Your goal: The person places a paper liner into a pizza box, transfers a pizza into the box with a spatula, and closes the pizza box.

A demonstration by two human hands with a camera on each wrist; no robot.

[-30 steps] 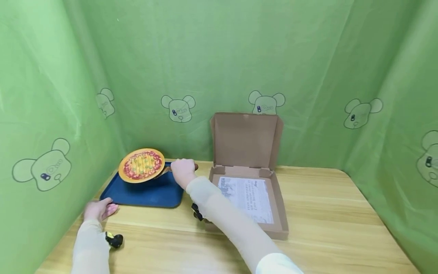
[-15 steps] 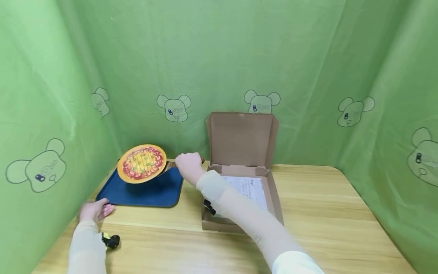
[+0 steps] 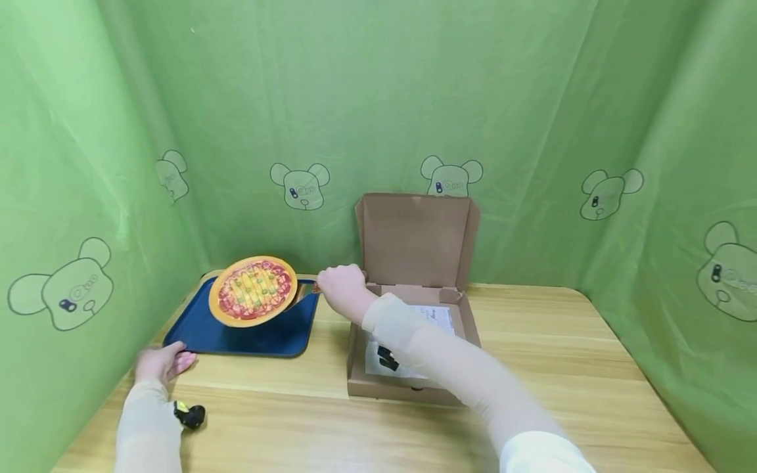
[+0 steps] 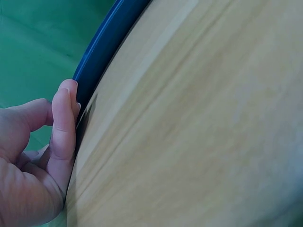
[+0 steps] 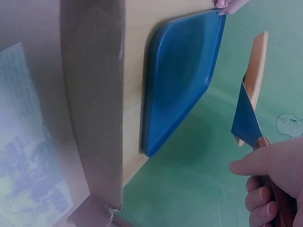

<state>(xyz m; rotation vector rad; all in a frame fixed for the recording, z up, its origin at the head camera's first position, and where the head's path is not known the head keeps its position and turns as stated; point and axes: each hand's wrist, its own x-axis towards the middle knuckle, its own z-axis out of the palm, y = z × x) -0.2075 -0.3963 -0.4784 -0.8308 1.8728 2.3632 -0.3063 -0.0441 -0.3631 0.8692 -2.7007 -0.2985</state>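
Observation:
My right hand [image 3: 345,289] grips the wooden handle of a metal-bladed spatula [image 5: 246,117], fingers curled round it. On its blade a round toy pizza [image 3: 253,292], with red and yellow topping and an orange rim, is held up above a dark blue tray [image 3: 269,340]. In the right wrist view the pizza's thin edge [image 5: 257,66] shows, apart from the tray. At the tray's near left corner, my left hand [image 3: 158,363] holds the rim, thumb on its edge; in the left wrist view some of its fingers [image 4: 61,125] are partly hidden.
Right of the tray stands an open cardboard box [image 3: 416,240], lid upright, with a printed sheet [image 3: 436,316] inside. My right forearm crosses over the box. Green curtains [image 3: 378,98] enclose the wooden table [image 3: 284,420] at the back and sides.
My right hand has moved rightward with the spatula and pizza, the pizza shifting slightly right and dipping a little in the last half second. My left hand stays at the tray corner.

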